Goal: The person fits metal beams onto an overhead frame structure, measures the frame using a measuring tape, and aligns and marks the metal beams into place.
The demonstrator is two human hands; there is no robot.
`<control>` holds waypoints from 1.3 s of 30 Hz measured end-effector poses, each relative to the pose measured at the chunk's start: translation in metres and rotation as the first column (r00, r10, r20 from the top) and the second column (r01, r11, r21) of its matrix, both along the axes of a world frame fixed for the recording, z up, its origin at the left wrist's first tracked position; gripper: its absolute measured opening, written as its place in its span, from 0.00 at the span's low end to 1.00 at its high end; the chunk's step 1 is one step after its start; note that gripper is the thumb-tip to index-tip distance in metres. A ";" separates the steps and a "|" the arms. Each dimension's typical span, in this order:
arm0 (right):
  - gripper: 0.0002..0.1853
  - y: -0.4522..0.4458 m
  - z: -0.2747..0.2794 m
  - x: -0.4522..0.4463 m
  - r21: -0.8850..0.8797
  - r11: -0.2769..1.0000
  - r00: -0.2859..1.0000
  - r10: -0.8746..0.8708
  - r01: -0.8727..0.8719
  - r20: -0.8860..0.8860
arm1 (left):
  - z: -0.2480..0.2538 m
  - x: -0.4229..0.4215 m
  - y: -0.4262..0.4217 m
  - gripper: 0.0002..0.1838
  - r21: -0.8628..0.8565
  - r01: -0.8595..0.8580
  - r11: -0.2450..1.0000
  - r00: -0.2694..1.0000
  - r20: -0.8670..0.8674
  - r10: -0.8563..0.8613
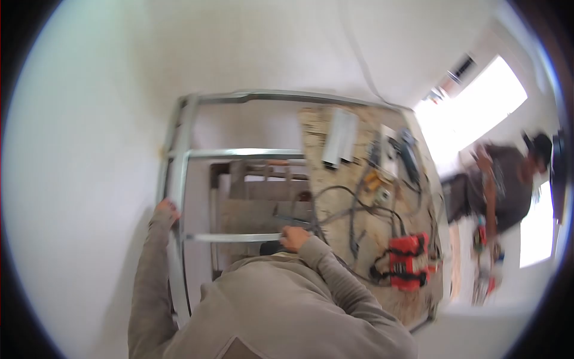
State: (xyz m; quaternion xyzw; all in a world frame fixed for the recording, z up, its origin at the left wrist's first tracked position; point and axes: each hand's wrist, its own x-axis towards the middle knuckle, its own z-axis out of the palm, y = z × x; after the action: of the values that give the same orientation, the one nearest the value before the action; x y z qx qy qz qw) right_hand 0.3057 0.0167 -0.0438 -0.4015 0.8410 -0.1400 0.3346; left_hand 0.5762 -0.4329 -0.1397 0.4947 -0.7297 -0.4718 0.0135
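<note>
Though cluttered, plywood (314,140); frame (245,154) near white wall (263,45)

Loose, plain grey-brown top (287,293) with long matching sleeves (348,276), hands (295,239) bare

A silvery metal frame (245,154) is lying seemingly level, forming a rough rectangle with open gaps. A long, straight rail (184,134) is running along its left edge up to the far left corner. Two slim crossbars, a farther one (272,153) and a nearer one (233,238), are reaching rightward from that rail, roughly parallel, both shining.
</note>
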 end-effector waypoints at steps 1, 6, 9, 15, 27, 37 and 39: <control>0.15 -0.002 -0.002 0.003 -0.039 0.999 1.000 -0.012 0.012 -0.007 | -0.010 0.001 0.002 0.18 0.038 -0.122 0.992 0.987 -0.100 0.125; 0.18 -0.015 -0.029 0.013 -0.083 0.989 0.992 -0.123 0.123 0.012 | 0.091 -0.017 0.065 0.16 -0.317 -0.068 0.946 0.983 0.141 0.118; 0.20 -0.020 -0.018 0.023 -0.031 0.988 0.985 -0.151 0.149 -0.083 | 0.091 -0.015 0.070 0.13 -0.228 -0.150 0.962 0.981 0.086 0.173; 0.25 -0.035 0.001 0.028 0.099 0.994 0.978 -0.035 0.056 -0.204 | 0.070 -0.015 0.064 0.13 -0.196 -0.222 0.955 0.969 0.064 0.238; 0.23 -0.058 -0.007 0.013 0.186 0.974 0.989 0.142 -0.130 -0.051 | 0.091 -0.007 0.062 0.20 -0.145 -0.247 0.958 0.963 0.074 0.259; 0.27 -0.053 -0.009 0.025 0.019 0.998 0.998 0.064 -0.063 -0.022 | 0.080 -0.014 0.053 0.17 -0.144 -0.221 0.965 0.968 0.092 0.235; 0.27 -0.048 -0.012 0.026 -0.010 0.999 0.998 0.050 -0.051 -0.038 | 0.082 -0.015 0.051 0.17 -0.152 -0.203 0.967 0.970 0.108 0.220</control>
State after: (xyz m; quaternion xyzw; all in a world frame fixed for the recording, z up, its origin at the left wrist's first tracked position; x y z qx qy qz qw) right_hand 0.3318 -0.0313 -0.0558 -0.4270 0.8359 -0.1287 0.3200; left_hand 0.5610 -0.3817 -0.0576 0.5959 -0.7034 -0.3838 0.0529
